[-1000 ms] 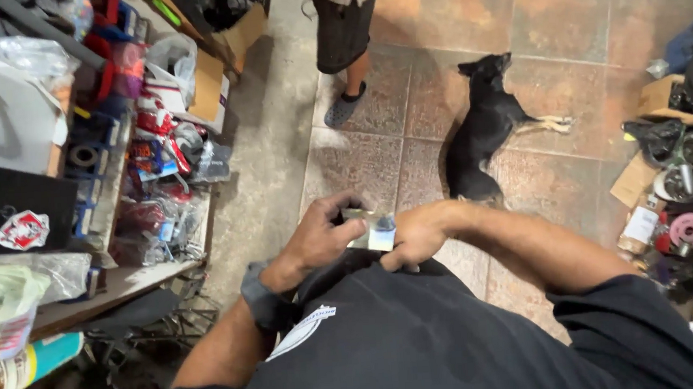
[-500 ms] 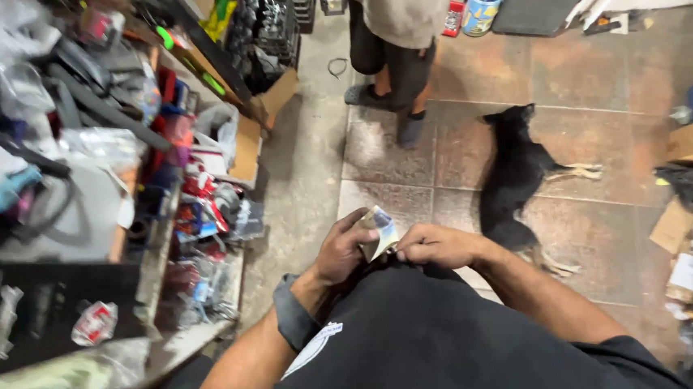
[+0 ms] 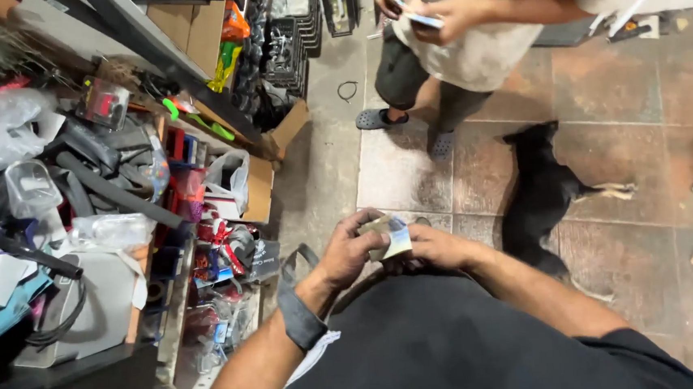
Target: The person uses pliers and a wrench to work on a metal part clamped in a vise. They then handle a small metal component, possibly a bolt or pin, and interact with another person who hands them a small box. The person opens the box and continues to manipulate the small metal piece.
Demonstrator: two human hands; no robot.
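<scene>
Banknotes point(image 3: 390, 238) unmoved; other person point(image 3: 466, 40) now nearer

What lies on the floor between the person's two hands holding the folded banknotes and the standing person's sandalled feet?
In the head view, only bare floor tiles lie between them; the black dog lies off to the right.

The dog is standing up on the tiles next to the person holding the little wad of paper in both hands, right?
Not quite. In the head view the dog is lying down on the tiles, not standing. Both hands, left and right, do hold the paper wad.
</scene>
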